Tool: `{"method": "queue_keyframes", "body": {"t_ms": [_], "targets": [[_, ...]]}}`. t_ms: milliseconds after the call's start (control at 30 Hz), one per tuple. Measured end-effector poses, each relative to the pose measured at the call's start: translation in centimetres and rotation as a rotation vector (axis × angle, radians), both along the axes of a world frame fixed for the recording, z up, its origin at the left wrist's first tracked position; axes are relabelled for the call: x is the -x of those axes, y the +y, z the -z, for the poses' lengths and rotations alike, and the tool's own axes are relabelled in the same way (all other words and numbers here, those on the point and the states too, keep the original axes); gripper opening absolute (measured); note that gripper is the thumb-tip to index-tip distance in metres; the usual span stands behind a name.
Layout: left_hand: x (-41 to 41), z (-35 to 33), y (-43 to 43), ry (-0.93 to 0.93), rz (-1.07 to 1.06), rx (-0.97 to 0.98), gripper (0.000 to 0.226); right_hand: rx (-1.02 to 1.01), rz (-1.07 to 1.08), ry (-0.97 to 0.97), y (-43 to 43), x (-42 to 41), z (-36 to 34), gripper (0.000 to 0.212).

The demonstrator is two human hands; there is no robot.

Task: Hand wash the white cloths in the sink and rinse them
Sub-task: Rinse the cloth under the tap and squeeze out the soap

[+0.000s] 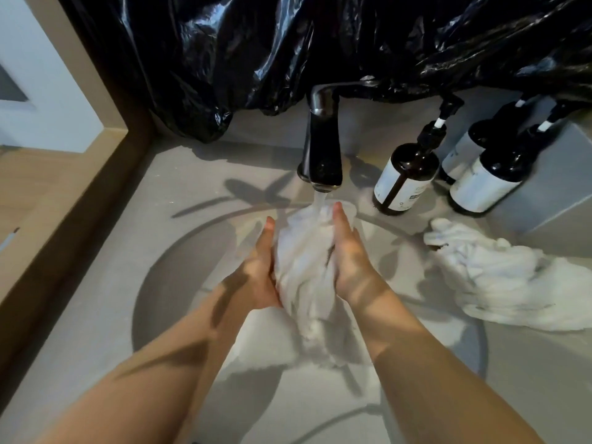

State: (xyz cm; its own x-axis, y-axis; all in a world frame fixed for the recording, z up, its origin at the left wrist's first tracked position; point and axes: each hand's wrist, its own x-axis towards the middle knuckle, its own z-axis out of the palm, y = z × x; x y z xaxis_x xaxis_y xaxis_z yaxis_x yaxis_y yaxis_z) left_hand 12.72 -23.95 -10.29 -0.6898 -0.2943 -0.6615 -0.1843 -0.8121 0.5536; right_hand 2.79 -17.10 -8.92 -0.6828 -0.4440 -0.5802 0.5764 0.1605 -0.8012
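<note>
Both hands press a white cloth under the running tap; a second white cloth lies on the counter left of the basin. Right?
Not left: the head view shows the second cloth on the counter right of the basin. The left hand and right hand do press a white cloth under the running tap.

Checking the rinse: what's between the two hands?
A bunched white cloth, pressed between left hand and right hand under the running faucet, seen in the head view.
</note>
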Motion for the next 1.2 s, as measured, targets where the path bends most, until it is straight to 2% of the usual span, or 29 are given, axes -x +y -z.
{"method": "queue_keyframes", "body": {"t_ms": [67,100,133,167,200,233,300,367,400,467,533,567,633,733,767,867,900,967,1000,1067,1100,1167,1200], "targets": [[0.8,-0.4,-2.1,-0.059,0.125,0.19,0.034,-0.089,-0.094,0.04,-0.6,0.7,2.6,0.12],[1.0,-1.1,-2.7,-0.028,0.158,0.216,0.043,-0.152,-0.144,0.055,-0.7,0.3,2.2,0.122],[1.3,-1.4,-3.4,0.006,0.165,0.208,0.062,-0.18,-0.177,0.096,-0.9,-0.1,1.6,0.115],[1.6,-1.3,-3.5,-0.009,0.144,0.222,0.077,-0.188,-0.222,0.156,-1.1,-0.5,1.3,0.098],[2.1,-1.3,-3.3,-0.015,0.124,0.275,0.078,-0.169,-0.261,0.202,-1.1,-1.2,0.8,0.078],[2.4,-1.1,-3.1,-0.06,0.077,0.347,0.069,-0.124,-0.302,0.22,-1.1,-1.5,0.8,0.066],[2.4,-0.1,-2.4,-0.053,-0.012,0.419,0.051,-0.058,-0.32,0.247,-0.9,-1.5,1.1,0.053],[2.2,0.4,-1.9,-0.031,-0.042,0.338,0.038,-0.051,-0.207,0.275,-0.6,-1.1,0.8,0.034],[2.0,0.5,-1.9,-0.023,-0.032,0.299,0.028,-0.07,-0.107,0.241,-0.4,-0.7,0.6,0.031],[1.5,0.2,-2.2,-0.004,0.014,0.267,0.019,-0.138,0.076,0.11,0.1,0.5,0.4,0.04],[1.5,-0.1,-3.0,-0.008,0.058,0.296,0.021,-0.175,0.155,0.041,0.5,1.3,0.1,0.049],[1.7,-0.4,-3.2,-0.022,0.073,0.338,0.021,-0.137,0.152,0.036,0.8,1.1,0.1,0.048],[2.3,-0.4,-3.2,-0.037,0.028,0.438,0.022,0.013,0.074,0.089,0.8,0.1,0.0,0.031],[2.8,-0.3,-2.8,-0.028,-0.048,0.398,0.029,0.149,-0.147,0.234,1.0,-1.5,-0.2,0.026],[2.7,-0.3,-2.5,-0.053,-0.052,0.371,0.027,0.141,-0.129,0.259,1.0,-1.4,-0.2,0.024],[2.7,-0.1,-2.1,-0.088,0.024,0.188,0.038,-0.002,0.135,0.183,0.4,0.3,-0.6,0.021],[2.7,-0.2,-1.9,-0.069,0.026,0.135,0.042,-0.041,0.141,0.165,0.2,0.8,-0.5,0.024],[2.8,-0.2,-1.9,-0.066,-0.031,0.133,0.048,-0.028,-0.034,0.161,0.1,1.0,-0.4,0.021],[3.0,0.3,-2.2,-0.078,-0.068,0.187,0.048,-0.002,-0.149,0.145,0.2,0.7,-0.3,0.02],[3.2,0.3,-2.3,-0.086,-0.106,0.337,0.04,0.017,-0.294,0.139,0.5,0.3,0.6,0.039],[3.2,0.5,-2.4,-0.112,-0.124,0.431,0.032,-0.01,-0.308,0.174,0.7,0.2,0.8,0.039],[3.1,1.1,-2.8,-0.222,-0.142,0.637,0.021,-0.096,-0.211,0.249,0.8,0.2,0.3,0.027],[2.4,1.4,-3.2,-0.306,-0.126,0.756,0.024,-0.127,-0.149,0.256,0.8,0.4,0.0,0.026]]}}
